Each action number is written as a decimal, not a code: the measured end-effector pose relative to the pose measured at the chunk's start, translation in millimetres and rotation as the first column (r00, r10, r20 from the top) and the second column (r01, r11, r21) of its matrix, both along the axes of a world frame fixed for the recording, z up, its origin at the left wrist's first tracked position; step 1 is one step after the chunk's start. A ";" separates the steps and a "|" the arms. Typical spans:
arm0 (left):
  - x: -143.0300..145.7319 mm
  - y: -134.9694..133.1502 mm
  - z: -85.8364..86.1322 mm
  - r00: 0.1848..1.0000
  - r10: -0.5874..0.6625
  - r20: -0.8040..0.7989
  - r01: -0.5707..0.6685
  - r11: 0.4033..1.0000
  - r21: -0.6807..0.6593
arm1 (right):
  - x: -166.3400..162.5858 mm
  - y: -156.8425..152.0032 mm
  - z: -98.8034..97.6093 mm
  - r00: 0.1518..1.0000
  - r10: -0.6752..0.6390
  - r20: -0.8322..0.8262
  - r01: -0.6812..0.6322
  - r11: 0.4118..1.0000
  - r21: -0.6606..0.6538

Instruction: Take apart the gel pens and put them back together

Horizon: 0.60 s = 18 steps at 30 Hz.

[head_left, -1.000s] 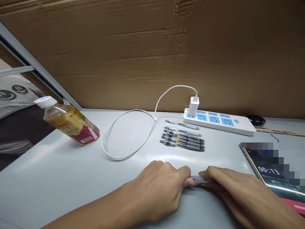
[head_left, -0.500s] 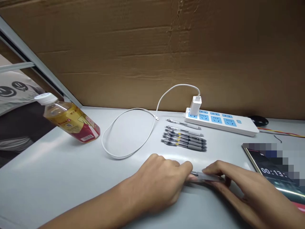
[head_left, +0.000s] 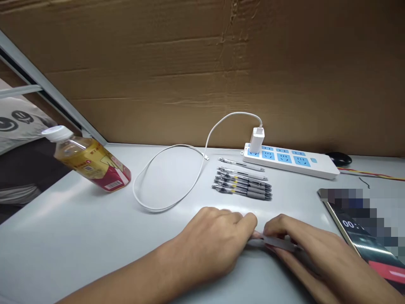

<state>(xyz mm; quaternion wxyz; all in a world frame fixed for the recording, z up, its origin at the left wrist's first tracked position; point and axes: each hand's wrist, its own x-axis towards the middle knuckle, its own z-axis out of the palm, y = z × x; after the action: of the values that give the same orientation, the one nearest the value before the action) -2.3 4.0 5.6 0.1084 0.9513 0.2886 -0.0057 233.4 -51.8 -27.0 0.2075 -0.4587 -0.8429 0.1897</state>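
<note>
Your right hand had its fingers pinched on a thin, cloudy plastic tube, right beside your left hand. Your left fingers were curled in, and I could not tell what they held. It seemed best to keep the tube straight and squeeze it gently.

From your hands, the smooth, pale grey surface had slim clear-and-grey plastic pens near twelve o'clock, a red-and-yellow plastic drink bottle at ten, and a long white plastic power strip near one. A big brown cardboard wall stood behind.
</note>
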 end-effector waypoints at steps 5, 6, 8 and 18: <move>0.3 -0.3 0.4 1.000 0.026 0.004 -0.026 0.998 -0.062 | -11.0 3.6 5.0 0.998 0.060 -0.015 -0.056 0.983 0.176; 0.3 -0.3 0.7 0.999 0.032 -0.002 -0.032 0.998 -0.059 | -11.9 5.0 5.8 0.997 0.079 -0.011 -0.075 0.974 0.215; 0.0 -0.6 1.6 0.999 0.036 -0.024 -0.037 0.997 -0.064 | -11.1 7.3 6.8 0.995 0.096 0.002 -0.093 0.962 0.258; -4.5 4.6 -3.2 1.000 0.002 0.022 -0.005 0.987 0.159 | -1.1 6.7 4.6 0.996 0.022 0.085 -0.041 0.971 0.234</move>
<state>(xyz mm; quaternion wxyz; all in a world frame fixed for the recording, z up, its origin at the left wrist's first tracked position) -6.9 8.6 2.4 0.0354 0.9563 0.2888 0.0276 232.4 -45.0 -22.4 0.2226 -0.4248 -0.8745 0.0728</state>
